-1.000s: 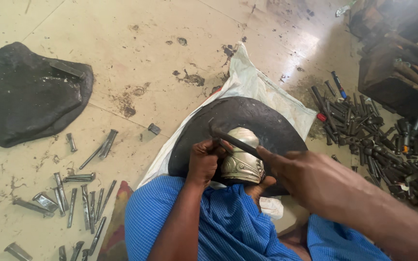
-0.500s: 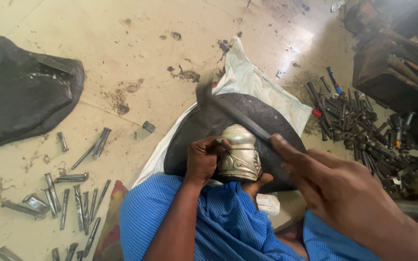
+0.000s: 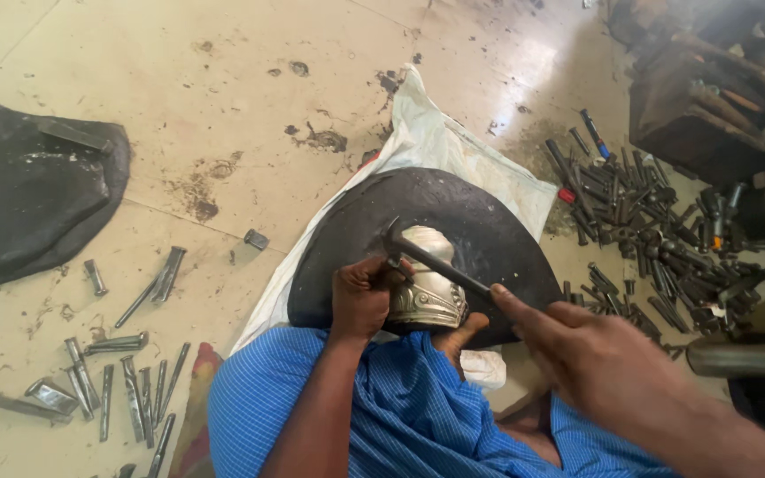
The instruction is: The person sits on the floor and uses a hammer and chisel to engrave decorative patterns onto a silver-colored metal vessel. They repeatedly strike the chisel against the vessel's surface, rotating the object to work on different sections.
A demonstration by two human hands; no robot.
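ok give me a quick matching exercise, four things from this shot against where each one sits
Things:
1. small hammer
2. silver embossed metal piece
3. black cloth bundle
4. heap of dark punches

Places:
A. floor, far left
B. on the round black pad, by the left hand
C. floor, right of the pad
D. in the right hand, head over the silver piece

Pairs: 1-D, 2-B, 3-A, 4-C

A crumpled white sack [image 3: 453, 146] flat on the floor beneath the dark round pad [image 3: 489, 230].
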